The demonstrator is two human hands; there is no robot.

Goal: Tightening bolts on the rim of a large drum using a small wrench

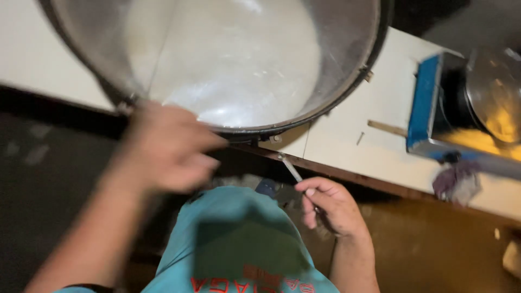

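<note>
Pale cream counter [380, 103] running diagonally across the upper part of the view, with a thin seam line and a dark brown front edge. Below it, deep shadow on the left, dim brown floor or cabinet front [434, 244] on the right, lit warm yellow. On the counter at right, a blue-sided metal stove [434, 108] with a shiny round lid [496, 92] catching yellow light. Crumpled purplish rag [458, 182] hanging at the counter edge beneath it. Small wooden stick [386, 128] lying on the counter beside the stove. Top right corner dark grey.
</note>
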